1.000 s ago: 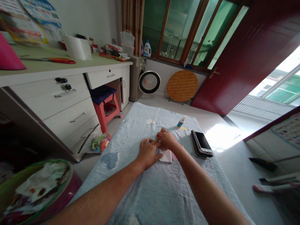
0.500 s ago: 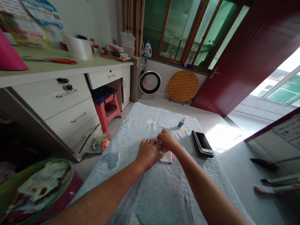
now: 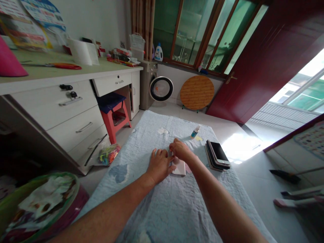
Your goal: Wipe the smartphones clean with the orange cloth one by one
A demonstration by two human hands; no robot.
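Strong daylight from right; glare whitens floor (image 3: 239, 150). Lower left dim. Edges stretched, door (image 3: 235, 64) slanted, corners soft.

The flat white rectangular object (image 3: 180, 168) lies on the light-blue quilted cloth (image 3: 162, 209). The stack of flat black-and-white devices (image 3: 219, 153) lies to its right; the small blue-labelled bottle (image 3: 194, 133) is behind both, laterally between them. Beyond the cloth: the round brown wooden tabletop (image 3: 197, 92).
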